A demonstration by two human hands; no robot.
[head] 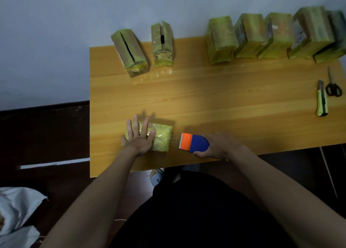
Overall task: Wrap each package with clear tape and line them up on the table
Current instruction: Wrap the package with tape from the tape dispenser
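The package (161, 139), pressed under the flat open left hand (139, 141), may slide if the right hand (217, 144), gripping the tape dispenser (193, 142), pulls hard.

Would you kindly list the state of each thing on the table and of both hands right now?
Near package: lying flat, pinned under the left hand.
Left hand: open, palm down on the package.
Right hand: closed around the tape dispenser.
Tape dispenser: held just right of the package, cutter facing it.
Two far-left packages: upright, slit showing on top.
Row of packages: upright, side by side.
Scissors: closed, lying flat.
Utility knife: lying flat.
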